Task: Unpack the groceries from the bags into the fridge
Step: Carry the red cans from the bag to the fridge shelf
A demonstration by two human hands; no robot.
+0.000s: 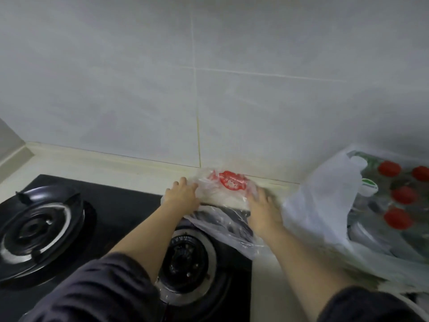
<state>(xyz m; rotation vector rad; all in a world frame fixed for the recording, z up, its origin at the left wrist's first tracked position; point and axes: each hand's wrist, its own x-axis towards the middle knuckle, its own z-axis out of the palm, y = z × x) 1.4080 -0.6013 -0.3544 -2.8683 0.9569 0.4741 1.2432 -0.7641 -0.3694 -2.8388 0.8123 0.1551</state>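
The right hand [262, 210] is smeared by motion blur and its fingers merge with the plastic, so I cannot tell whether its grip is open or closed. The left hand [183, 194] lies against the other end, its fingertips lost behind film, and its grip cannot be read either. Dark sleeves are cut off by the lower edge.

Between the two hands sits the clear crinkled plastic bag with a round red print [229, 187]. It is at the back of the pale bench [97, 166], touching the foot of the grey tiled wall [278, 101]. Its contents look pale and flat, but are hard to make out. Its long axis runs left to right along the wall, the print faces up, and loose film trails toward the viewer over the corner of the black glass gas hob [120, 205].

Just right of it slumps a white plastic carrier bag [325, 205], its mouth showing red-capped bottles [390, 168], partly cut off by the frame edge.
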